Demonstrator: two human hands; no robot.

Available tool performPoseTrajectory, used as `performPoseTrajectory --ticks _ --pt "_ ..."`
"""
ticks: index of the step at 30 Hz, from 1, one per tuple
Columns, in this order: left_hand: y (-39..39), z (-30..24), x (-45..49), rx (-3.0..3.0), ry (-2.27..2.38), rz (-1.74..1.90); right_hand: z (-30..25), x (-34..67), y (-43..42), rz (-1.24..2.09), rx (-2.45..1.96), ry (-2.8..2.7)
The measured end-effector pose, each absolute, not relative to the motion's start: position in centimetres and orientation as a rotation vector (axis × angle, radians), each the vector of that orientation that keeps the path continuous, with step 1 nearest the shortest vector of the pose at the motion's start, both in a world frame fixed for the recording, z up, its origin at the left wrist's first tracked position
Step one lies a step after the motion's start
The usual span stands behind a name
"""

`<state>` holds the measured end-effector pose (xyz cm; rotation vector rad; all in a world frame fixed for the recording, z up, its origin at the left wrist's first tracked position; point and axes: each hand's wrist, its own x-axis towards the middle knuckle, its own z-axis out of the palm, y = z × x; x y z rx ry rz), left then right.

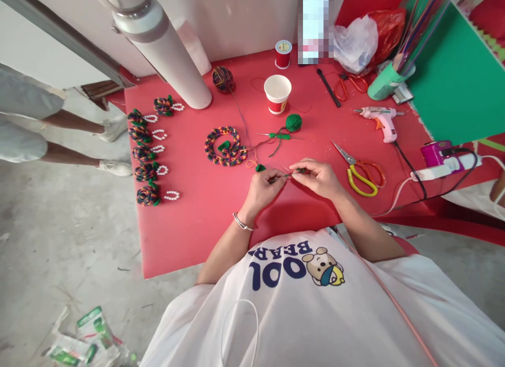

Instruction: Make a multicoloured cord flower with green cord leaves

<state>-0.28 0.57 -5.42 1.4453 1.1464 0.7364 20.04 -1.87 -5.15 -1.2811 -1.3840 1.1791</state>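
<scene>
My left hand [265, 190] and my right hand [319, 177] meet above the red table [189, 225], both pinching a thin green yarn piece [295, 172] stretched between their fingertips. A small green yarn bit [260, 167] lies just left of my left hand. Beyond it a multicoloured coiled cord [225, 145] lies flat, with a green yarn ball [293, 122] and a green-wrapped needle [276, 136] to its right.
Several finished multicoloured flowers with pearl loops [147, 156] line the left edge. Yellow-and-red scissors [361, 172], a glue gun [381, 120], a paper cup [278, 93], a thread spool [283, 53], a power strip [445, 167] and a white pipe [165, 46] stand around. Another person's legs [59, 135] are at left.
</scene>
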Motion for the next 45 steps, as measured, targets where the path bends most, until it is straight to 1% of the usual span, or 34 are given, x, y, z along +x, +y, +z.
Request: performPoseTrajectory --ticks 3,8,13,16,18,21,23,25,27,29,33,37,45 --pt "0.6 -5.5 -0.3 1.503 1.163 0.742 -5.0 19.8 -2.0 0.981 -1.28 -1.636" --pt "0.5 -5.5 -0.3 1.545 1.191 0.731 -5.3 19.5 -2.1 0.766 -1.294 -1.773" --pt "0.4 -5.5 -0.3 1.542 1.209 0.705 -5.6 19.7 -1.9 0.736 -1.313 -1.803" --pt "0.5 -5.6 -0.3 1.523 1.223 0.678 -5.6 19.7 -1.9 0.775 -1.328 -1.763" --pt "0.5 -5.7 -0.2 1.503 1.239 0.654 -5.5 19.6 -2.2 0.802 -1.356 -1.705" --pt "0.7 -5.8 -0.1 1.442 1.283 0.637 -5.1 19.2 -3.3 0.755 -1.505 -1.515" --pt "0.7 -5.7 0.1 1.387 1.303 0.646 -4.8 18.9 -4.3 0.861 -1.625 -1.353" --pt "0.7 -5.5 0.3 1.329 1.294 0.658 -4.5 18.4 -5.1 1.194 -1.672 -1.203" --pt "0.4 -5.2 0.5 1.276 1.271 0.67 -4.4 17.9 -5.6 1.565 -1.607 -1.021" --pt "0.0 -4.9 0.7 1.23 1.249 0.692 -4.4 17.4 -5.5 1.765 -1.482 -0.823" --pt "-0.7 -4.4 0.8 1.136 1.21 0.734 -4.3 16.7 -4.6 1.833 -1.275 -0.531" --pt "-0.9 -4.5 0.6 1.023 1.196 0.731 -4.2 16.5 -3.7 1.864 -1.162 -0.306" --pt "-0.9 -5.2 0.6 0.912 1.098 0.741 -4.8 16.4 -3.1 1.714 -1.162 -0.297"
